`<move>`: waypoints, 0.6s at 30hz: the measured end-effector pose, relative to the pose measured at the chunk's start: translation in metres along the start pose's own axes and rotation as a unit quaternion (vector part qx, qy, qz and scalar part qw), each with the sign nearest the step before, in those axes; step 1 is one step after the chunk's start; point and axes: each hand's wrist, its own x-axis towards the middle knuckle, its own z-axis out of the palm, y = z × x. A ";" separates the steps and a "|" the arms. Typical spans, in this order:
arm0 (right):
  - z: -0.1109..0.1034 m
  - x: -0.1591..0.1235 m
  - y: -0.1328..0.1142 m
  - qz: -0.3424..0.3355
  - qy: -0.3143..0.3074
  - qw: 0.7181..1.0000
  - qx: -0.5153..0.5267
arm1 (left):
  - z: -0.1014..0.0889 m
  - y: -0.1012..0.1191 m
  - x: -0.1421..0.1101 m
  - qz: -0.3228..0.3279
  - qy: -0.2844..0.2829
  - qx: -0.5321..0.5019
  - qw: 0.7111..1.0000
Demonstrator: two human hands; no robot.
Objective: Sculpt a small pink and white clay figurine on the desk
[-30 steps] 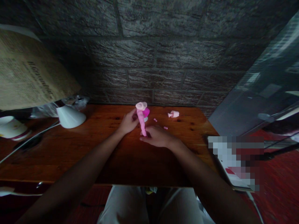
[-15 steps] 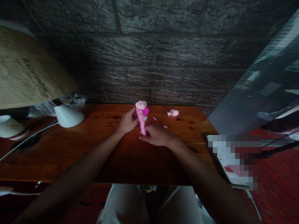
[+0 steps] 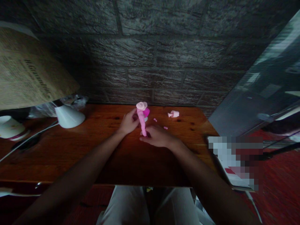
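Between my hands stands a soft, clay-like figure: a pale pink lumpy top (image 3: 141, 106), a magenta part (image 3: 146, 112) behind, and a long pink strip (image 3: 142, 122) hanging down the front. My left hand (image 3: 129, 122) is closed around the figure's upper left side, its fingertips partly hidden behind it. My right hand (image 3: 156, 136) pinches the lower end of the strip between thumb and fingers. Two tiny pink bits (image 3: 155, 120) lie on the table just beyond my right hand. Farther right rests a pale pink piece (image 3: 173, 114) with a narrow, flared end.
On the wooden table's (image 3: 93, 137) left stands a lamp with a white base (image 3: 69, 117) and a print-covered shade (image 3: 30, 75). Near it are a paper cup (image 3: 11, 127) and a white cord. A brick wall (image 3: 140, 53) rises behind; a blurred-out flat object (image 3: 231, 165) lies right.
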 end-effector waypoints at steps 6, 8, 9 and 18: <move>0.001 0.000 -0.001 0.002 0.012 1.000 0.018 | 0.000 -0.001 -0.001 -0.002 0.004 -0.007 1.000; 0.001 0.000 -0.001 0.008 0.015 1.000 0.024 | 0.000 -0.002 -0.001 -0.006 0.006 -0.008 1.000; 0.001 -0.001 -0.001 0.011 0.014 0.999 0.027 | 0.000 -0.002 -0.001 -0.007 0.004 -0.010 1.000; -0.001 0.000 0.003 0.024 0.003 0.999 0.042 | 0.002 -0.014 0.000 -0.004 0.006 -0.033 0.999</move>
